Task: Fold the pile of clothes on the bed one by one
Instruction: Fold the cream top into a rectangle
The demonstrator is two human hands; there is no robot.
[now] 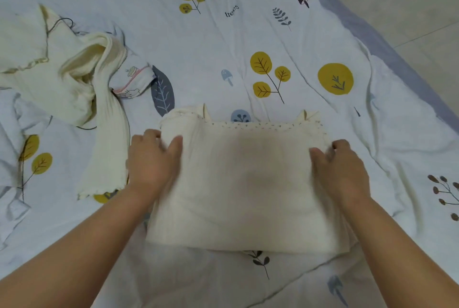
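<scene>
Fingers of both my left hand and right hand pinch the cream top between them, squaring its sides for folding.

Two bare forearms come into view from the lower corners of the frame, one from the lower left and one from the lower right. No sleeve or cuff covers either arm as far as the frame edges. The left hand and the right hand are bare too, with no glove, ring, watch or bracelet to be seen. The fingers of both are slightly blurred, so nails and finer marks cannot be made out.
</scene>
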